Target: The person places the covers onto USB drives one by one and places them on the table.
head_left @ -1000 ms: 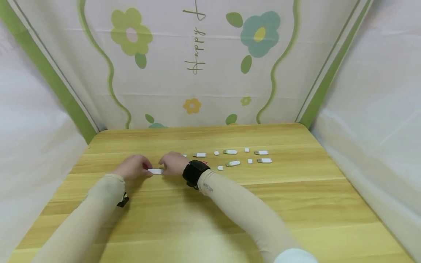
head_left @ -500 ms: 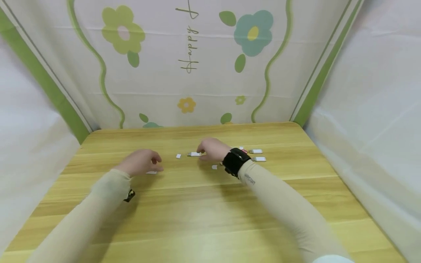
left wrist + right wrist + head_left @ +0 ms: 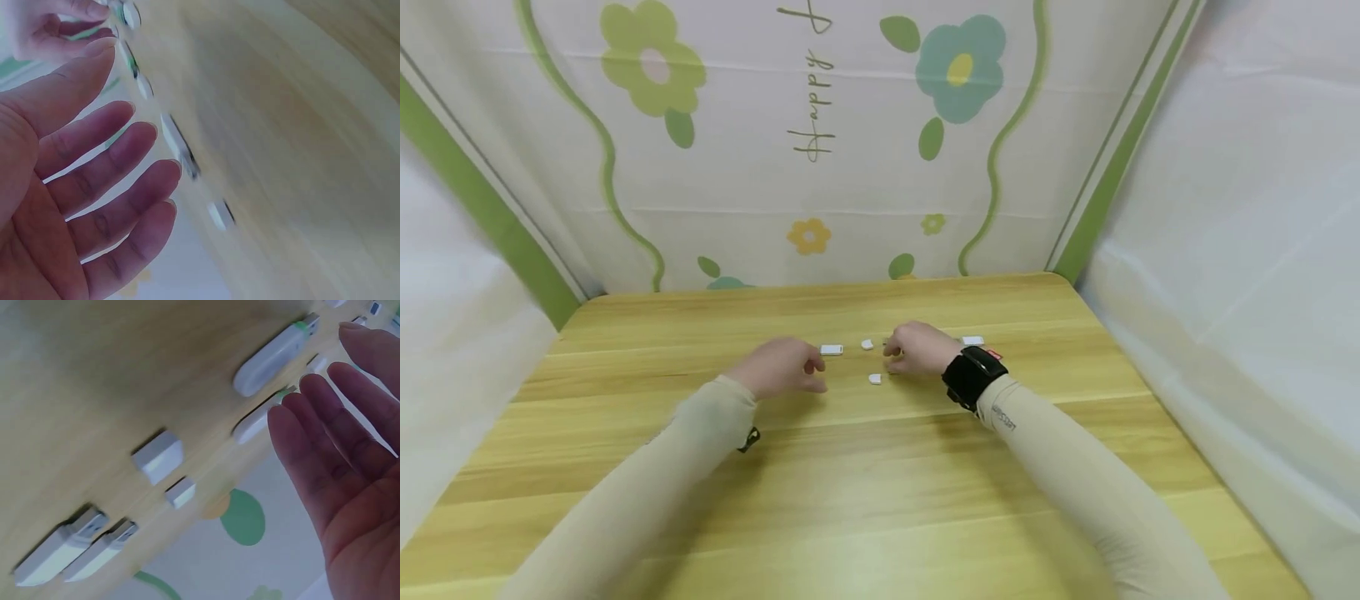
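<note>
My left hand (image 3: 781, 367) hovers low over the table with fingers loosely bent and holding nothing. Beside its fingertips lies a white USB stick (image 3: 831, 350); the left wrist view shows its metal plug (image 3: 189, 164) exposed and a separate small cap (image 3: 220, 214). My right hand (image 3: 921, 348) is over the USB sticks in the middle of the row, its fingers relaxed and nothing in them. In the right wrist view a rounded stick with a green collar (image 3: 269, 359) and a second one (image 3: 253, 424) lie close to its fingertips. Two rounded caps (image 3: 867, 344) sit between the hands.
Two square caps (image 3: 159, 457) and two more white USB sticks (image 3: 56, 553) lie further right, partly hidden by the right hand and wrist in the head view. Behind the wooden table (image 3: 865, 492) hangs a flowered curtain (image 3: 737, 150).
A second ago the left hand pinched a white USB stick at the left; it has let go and moved right. The right hand has moved right along the row. The head view has shifted slightly.
</note>
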Demonstrator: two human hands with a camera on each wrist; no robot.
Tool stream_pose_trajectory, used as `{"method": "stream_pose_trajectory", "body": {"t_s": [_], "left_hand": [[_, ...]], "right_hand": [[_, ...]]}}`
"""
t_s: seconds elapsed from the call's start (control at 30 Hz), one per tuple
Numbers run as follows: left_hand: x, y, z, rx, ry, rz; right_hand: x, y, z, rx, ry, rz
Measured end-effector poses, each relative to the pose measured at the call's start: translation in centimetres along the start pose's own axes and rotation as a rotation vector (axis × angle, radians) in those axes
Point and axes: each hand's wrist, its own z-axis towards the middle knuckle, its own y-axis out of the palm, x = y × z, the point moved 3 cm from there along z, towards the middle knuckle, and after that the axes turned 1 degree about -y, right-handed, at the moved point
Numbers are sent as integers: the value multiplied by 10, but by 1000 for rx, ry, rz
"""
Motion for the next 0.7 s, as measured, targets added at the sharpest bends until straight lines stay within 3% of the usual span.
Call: {"method": "stream_pose_trajectory", "body": {"t_s": [0.37,0.57,0.7], "left_hand": [[28,15,41,-14,50,3],[31,28,61,-8,63,-24],[33,35,73,-10,72,-33]], "right_hand": [[15,7,-13,25,22,33],[14,10,-13,13,19,13],[15,10,-15,20,64,6]]}}
